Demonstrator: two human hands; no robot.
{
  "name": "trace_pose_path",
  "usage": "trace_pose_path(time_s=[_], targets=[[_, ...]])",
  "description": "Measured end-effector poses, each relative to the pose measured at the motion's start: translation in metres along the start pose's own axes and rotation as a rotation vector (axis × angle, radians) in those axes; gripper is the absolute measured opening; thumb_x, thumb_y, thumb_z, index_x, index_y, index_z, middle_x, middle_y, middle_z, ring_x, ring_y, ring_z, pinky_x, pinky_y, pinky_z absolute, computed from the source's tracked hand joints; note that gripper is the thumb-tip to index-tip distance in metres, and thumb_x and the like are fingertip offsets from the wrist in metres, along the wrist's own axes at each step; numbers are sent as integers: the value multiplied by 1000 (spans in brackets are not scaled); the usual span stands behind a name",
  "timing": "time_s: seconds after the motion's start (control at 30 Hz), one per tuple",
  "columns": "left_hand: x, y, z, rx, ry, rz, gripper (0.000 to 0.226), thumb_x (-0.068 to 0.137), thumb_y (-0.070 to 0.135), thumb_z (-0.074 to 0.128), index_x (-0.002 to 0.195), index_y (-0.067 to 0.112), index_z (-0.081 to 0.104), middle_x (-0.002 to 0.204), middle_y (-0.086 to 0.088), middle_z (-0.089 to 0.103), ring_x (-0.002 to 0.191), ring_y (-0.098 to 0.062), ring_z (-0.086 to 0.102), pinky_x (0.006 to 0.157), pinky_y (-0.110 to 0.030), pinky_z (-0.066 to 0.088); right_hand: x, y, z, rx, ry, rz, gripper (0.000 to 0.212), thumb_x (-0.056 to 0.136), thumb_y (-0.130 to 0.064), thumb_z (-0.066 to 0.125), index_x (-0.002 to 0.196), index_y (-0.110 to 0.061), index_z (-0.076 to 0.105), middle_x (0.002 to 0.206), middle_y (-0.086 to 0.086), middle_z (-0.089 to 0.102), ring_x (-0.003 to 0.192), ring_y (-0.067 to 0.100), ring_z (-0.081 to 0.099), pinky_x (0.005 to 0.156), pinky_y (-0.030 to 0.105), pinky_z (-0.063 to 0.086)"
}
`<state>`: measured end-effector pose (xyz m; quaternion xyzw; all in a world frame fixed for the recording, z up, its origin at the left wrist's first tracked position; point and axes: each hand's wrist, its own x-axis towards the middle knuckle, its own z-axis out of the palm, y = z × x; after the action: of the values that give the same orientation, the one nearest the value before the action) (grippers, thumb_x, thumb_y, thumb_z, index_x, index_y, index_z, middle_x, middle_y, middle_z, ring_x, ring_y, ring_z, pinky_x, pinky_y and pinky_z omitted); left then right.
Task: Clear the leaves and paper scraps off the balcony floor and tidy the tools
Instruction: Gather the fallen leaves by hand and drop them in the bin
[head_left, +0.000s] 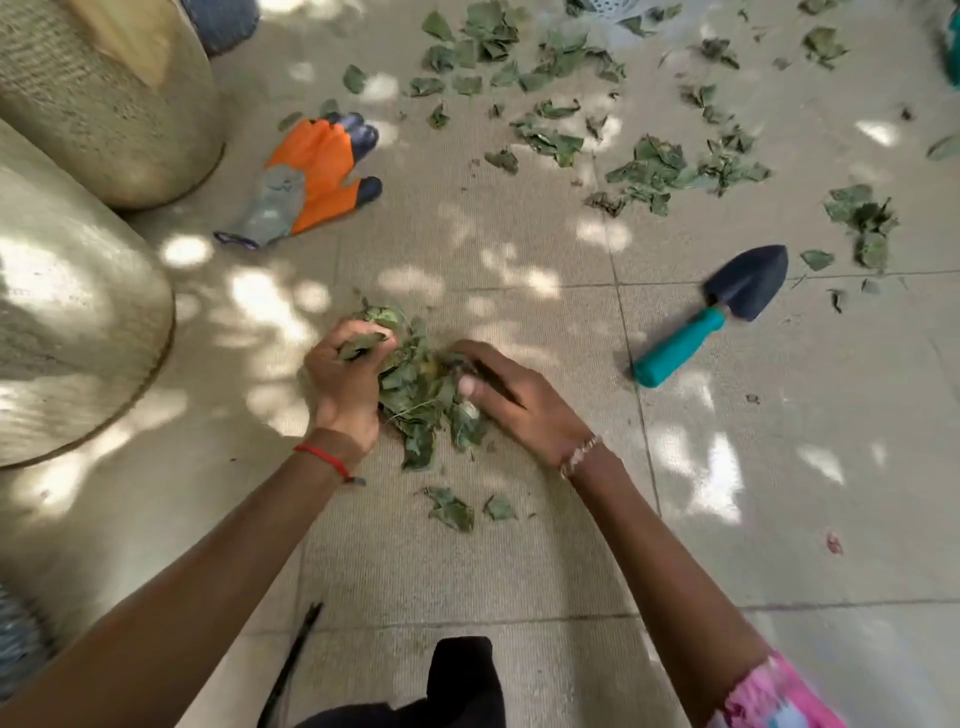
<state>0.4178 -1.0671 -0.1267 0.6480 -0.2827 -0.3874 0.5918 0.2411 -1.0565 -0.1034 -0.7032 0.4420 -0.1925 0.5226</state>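
Checking in from the remote feed: my left hand (345, 382) is curled tight around a clump pulled from the small heap of crumpled green leaves (415, 384), and my right hand (519, 405) lies over the heap's other side. Its fingers look fairly straight and its tips are buried, pressing rather than gripping. I reckon the two hands bracket the heap like that so the loose stuff gets squeezed into one liftable wad instead of dribbling out. The heap sits left of the hand trowel with the dark blue blade and teal plastic handle (727, 306), a bit nearer to me. A couple of stray leaves (452, 509) lie nearer still. The trowel lies flat on the beige tiled floor (519, 571), nobody touching it. Its long axis runs diagonally, with the blade tip pointing away from me and to the right and the handle butt pointing back towards me and left. So a right-hand grab on the handle should be easy later. Beyond the trowel and to its left there's a wide scatter of torn green leaves (649, 161), so I'd say the job's barely started. Well left of the trowel, farther out, lies an orange and grey work glove with dark fingertips (306, 176), not on anyone's hand. I can't pick out any paper scraps for sure.
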Motion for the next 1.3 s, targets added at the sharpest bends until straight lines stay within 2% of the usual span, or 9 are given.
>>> trace_pose_path(time_s=[0.1,0.2,0.47,0.6,0.73,0.9,1.07,1.23,1.3], targets=[[3,-7,-6,14,-90,88,32,72,-22,61,71,10,58,64,14,65,69,1,61,71,-15,49,-31,10,17,-208,50,-3,110,64,-66,66,146,-31,3,152,-6,20,138,7,23,111,27,28],[5,-11,-11,16,-160,129,35,73,-19,61,70,16,62,74,3,64,75,-6,61,76,-19,49,-44,26,46,-691,161,-10,130,51,-89,43,142,-28,-25,156,11,-5,145,23,-4,118,43,3],[-6,-8,-4,71,-173,157,31,76,-13,63,66,16,60,74,19,62,79,4,60,76,-15,45,6,14,68,-718,396,89,126,53,-91,32,146,-8,7,148,25,25,138,36,25,113,47,19],[-2,-12,-9,138,-221,179,37,75,-4,65,65,31,66,80,17,62,85,-3,60,79,-21,46,35,6,52,-680,255,-1,126,56,-81,52,148,-11,4,153,13,18,143,26,14,117,41,7],[-1,-12,-9,120,-248,189,39,75,-12,64,69,26,65,80,16,63,83,-1,61,74,-15,46,50,8,46,-479,155,-83,104,65,-48,78,143,-5,25,149,12,30,139,24,26,116,30,13],[-9,-8,1,-43,-148,61,28,79,-14,58,75,13,61,74,4,64,72,-2,62,68,-17,50,49,6,60,-143,423,-114,51,77,-9,70,124,-4,50,116,11,60,102,23,60,83,19,45],[-20,-5,11,-332,-52,-97,20,85,-9,52,85,9,61,70,8,68,72,-8,65,69,-21,52,51,-13,75,276,571,-50,38,81,-15,62,116,-3,54,111,12,57,96,16,56,79,10,42],[-30,5,12,-435,-167,-171,19,93,5,43,94,10,61,81,3,70,81,-12,66,71,-23,53,51,-27,76,268,524,-104,37,81,-17,52,115,-1,50,108,10,51,98,18,51,81,6,39],[-38,5,13,-448,-184,-250,27,95,17,36,94,11,62,84,2,70,86,-13,66,75,-27,51,52,-30,72,292,494,-59,22,87,-15,51,107,-5,49,102,6,48,94,22,51,81,17,41]])
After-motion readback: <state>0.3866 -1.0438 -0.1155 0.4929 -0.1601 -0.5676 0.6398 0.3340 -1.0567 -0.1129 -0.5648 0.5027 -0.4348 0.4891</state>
